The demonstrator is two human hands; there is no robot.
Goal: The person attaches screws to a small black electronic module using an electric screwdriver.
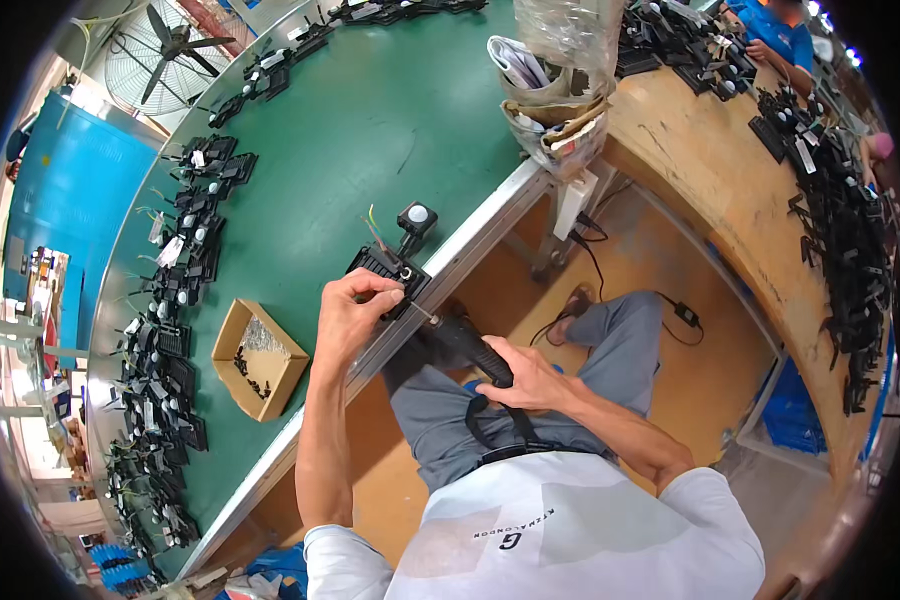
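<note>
On the green work surface, near its metal edge, lies a black floodlight [366, 260] with a ribbed back. Attached to it is a black motion sensor [417, 217] with a white dome, and thin coloured wires stand up beside it. My left hand [348, 312] rests over the floodlight's near side, thumb and forefinger pinched together; whatever is between them is too small to make out. My right hand [530, 374] wraps round a black electric screwdriver [475, 350] above my lap. Its metal tip points up-left toward the floodlight and the left fingertips.
A cardboard box [290, 383] of small dark screws sits left of my left forearm. Rows of similar black floodlights [175, 370] line the green table's far side. A wooden bench [690, 140] at right carries more, with a person in blue behind. A plastic-wrapped cardboard holder [560, 120] stands at the table corner.
</note>
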